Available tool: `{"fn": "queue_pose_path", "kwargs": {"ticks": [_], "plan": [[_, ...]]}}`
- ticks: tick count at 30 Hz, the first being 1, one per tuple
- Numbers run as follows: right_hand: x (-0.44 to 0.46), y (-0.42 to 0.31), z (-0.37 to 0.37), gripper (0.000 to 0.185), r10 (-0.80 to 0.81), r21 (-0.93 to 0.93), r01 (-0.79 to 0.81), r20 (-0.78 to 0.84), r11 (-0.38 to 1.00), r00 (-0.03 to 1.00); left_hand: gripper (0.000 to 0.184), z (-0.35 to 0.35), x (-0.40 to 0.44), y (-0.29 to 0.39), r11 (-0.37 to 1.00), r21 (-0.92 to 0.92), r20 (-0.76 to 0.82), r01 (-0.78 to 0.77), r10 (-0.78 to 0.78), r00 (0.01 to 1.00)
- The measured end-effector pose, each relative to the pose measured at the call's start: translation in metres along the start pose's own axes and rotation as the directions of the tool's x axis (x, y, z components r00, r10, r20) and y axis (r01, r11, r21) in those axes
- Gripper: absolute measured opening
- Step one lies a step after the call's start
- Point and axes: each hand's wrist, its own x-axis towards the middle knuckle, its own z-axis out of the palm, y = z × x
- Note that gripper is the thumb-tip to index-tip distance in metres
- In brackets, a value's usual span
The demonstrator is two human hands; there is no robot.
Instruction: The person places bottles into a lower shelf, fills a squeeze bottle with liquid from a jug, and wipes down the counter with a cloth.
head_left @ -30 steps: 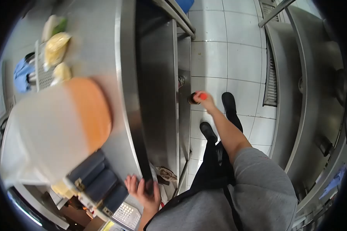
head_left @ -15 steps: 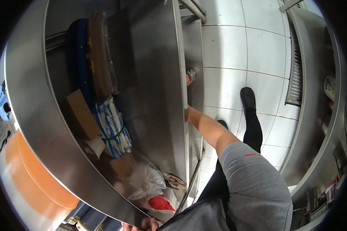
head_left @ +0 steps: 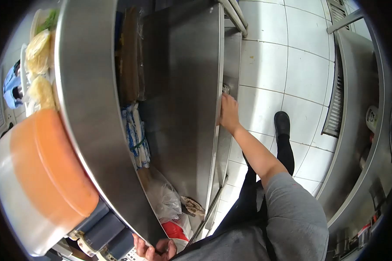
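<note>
My right hand (head_left: 228, 112) is at the front edge of the lower steel shelf (head_left: 183, 104), just below a small can or jar (head_left: 225, 88) that is mostly hidden. Its fingers are bent and pressed together; whatever they hold, if anything, is hidden. At the bottom of the view my left hand (head_left: 154, 250) has its fingers curled over the edge of the steel counter (head_left: 87, 87). Dark containers (head_left: 102, 230) stand beside it. Farther left on the counter is a large tub with an orange part (head_left: 56, 161).
Bagged yellow food (head_left: 38, 52) lies at the upper left. Below the counter are folded blue-and-white bags (head_left: 136, 137), a clear plastic bag (head_left: 163, 200) and a red item (head_left: 175, 230). White floor tiles (head_left: 309, 69) and another steel unit (head_left: 357, 87) are to the right.
The dark, red-capped item in my right hand one second ago is out of sight. That hand went behind the shelf edge, then came back into view. My left hand has curled onto the counter edge.
</note>
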Motion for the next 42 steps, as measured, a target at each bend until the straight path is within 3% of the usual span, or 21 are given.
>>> {"fn": "queue_pose_path", "kwargs": {"ticks": [1, 3, 4, 5, 6, 8, 9, 12, 13, 17, 19, 21, 23, 24, 26, 28, 29, 31, 37, 41, 42], "plan": [[0.013, 0.012, 0.033, 0.047, -0.04, 0.415, 0.101, -0.153, 0.904, 0.987, 0.053, 0.0, 0.01, 0.008, 0.993, -0.084, -0.031, 0.08, -0.083, 0.996], [0.038, 0.034, 0.082, 0.05, -0.033, 0.736, 0.257, -0.305, 0.626, 0.952, 0.068, -0.001, 0.026, 0.024, 0.894, -0.353, -0.089, 0.276, -0.325, 0.941], [0.05, 0.049, 0.096, 0.049, -0.115, 0.808, 0.225, -0.193, 0.545, 0.974, 0.069, -0.004, 0.024, 0.03, 0.874, -0.336, -0.065, 0.351, -0.393, 0.917], [0.053, 0.047, 0.08, 0.047, -0.181, 0.664, 0.203, -0.103, 0.72, 0.978, 0.07, -0.009, 0.029, 0.03, 0.871, -0.347, -0.021, 0.348, -0.379, 0.925], [0.049, 0.035, 0.049, 0.045, -0.232, 0.209, 0.224, 0.015, 0.952, 0.973, 0.07, -0.01, 0.029, 0.027, 0.876, -0.353, -0.016, 0.328, -0.356, 0.935], [0.045, 0.019, 0.007, 0.042, -0.243, -0.234, 0.265, 0.119, 0.935, 0.963, 0.07, -0.012, 0.033, 0.027, 0.87, -0.374, 0.002, 0.32, -0.344, 0.939], [0.039, 0.014, -0.013, 0.041, -0.219, -0.271, 0.239, 0.102, 0.932, 0.97, 0.067, -0.011, 0.033, 0.027, 0.864, -0.377, -0.015, 0.333, -0.365, 0.931], [0.012, 0.02, -0.059, 0.043, -0.031, 0.112, 0.047, -0.134, 0.993, 0.99, 0.056, -0.002, 0.031, 0.029, 0.833, -0.412, -0.083, 0.368, -0.437, 0.896], [-0.002, 0.017, -0.089, 0.045, -0.168, -0.147, 0.146, -0.15, 0.978, 0.974, 0.055, -0.003, 0.034, 0.029, 0.829, -0.414, -0.095, 0.376, -0.45, 0.888], [-0.043, -0.015, -0.177, 0.043, -0.169, -0.292, 0.159, -0.008, 0.943, 0.986, 0.054, -0.027, 0.048, 0.021, 0.8, -0.477, -0.053, 0.363, -0.439, 0.897], [-0.064, -0.024, -0.223, 0.045, -0.037, -0.34, 0.055, 0.06, 0.939, 0.997, 0.05, -0.048, 0.049, 0.006, 0.79, -0.546, -0.198, 0.28, -0.446, 0.873], [-0.08, -0.006, -0.265, 0.046, -0.01, -0.452, 0.037, 0.062, 0.891, 0.998, 0.047, -0.096, 0.049, -0.027, 0.86, -0.425, -0.45, 0.282, -0.471, 0.759], [-0.102, 0.0, -0.304, 0.043, 0.055, -0.523, -0.021, 0.051, 0.852, 0.997, 0.046, -0.134, 0.024, -0.074, 0.879, -0.209, -0.634, 0.429, -0.456, 0.625], [-0.109, 0.003, -0.324, 0.042, 0.128, -0.563, -0.08, 0.046, 0.822, 0.991, 0.04, -0.141, 0.014, -0.096, 0.796, -0.208, -0.689, 0.568, -0.532, 0.493], [-0.119, 0.008, -0.356, 0.043, 0.16, -0.634, -0.091, 0.053, 0.768, 0.986, 0.032, -0.166, 0.009, -0.14, 0.676, -0.223, -0.564, 0.703, -0.677, 0.473], [-0.123, -0.003, -0.372, 0.044, 0.183, -0.686, -0.1, 0.049, 0.721, 0.982, 0.032, -0.165, -0.018, -0.174, 0.595, -0.369, -0.21, 0.714, -0.802, 0.559], [-0.128, -0.01, -0.382, 0.045, 0.2, -0.705, -0.108, 0.049, 0.701, 0.979, 0.032, -0.162, -0.024, -0.182, 0.585, -0.379, -0.216, 0.717, -0.809, 0.546], [-0.14, -0.022, -0.392, 0.046, 0.216, -0.729, -0.123, 0.035, 0.673, 0.976, 0.037, -0.156, -0.028, -0.19, 0.521, -0.424, 0.184, 0.741, -0.752, 0.633], [-0.159, -0.068, -0.398, 0.043, 0.066, -0.656, -0.082, -0.05, 0.75, 0.997, 0.048, -0.12, -0.033, -0.21, 0.654, -0.426, 0.259, 0.625, -0.573, 0.777], [-0.16, -0.105, -0.384, 0.041, -0.056, -0.605, -0.019, -0.105, 0.796, 0.993, 0.05, -0.123, -0.029, -0.211, 0.631, -0.453, 0.3, 0.63, -0.558, 0.774], [-0.159, -0.113, -0.382, 0.041, -0.143, -0.574, 0.075, -0.075, 0.816, 0.987, 0.05, -0.123, -0.03, -0.211, 0.628, -0.452, 0.293, 0.633, -0.566, 0.77]]}}
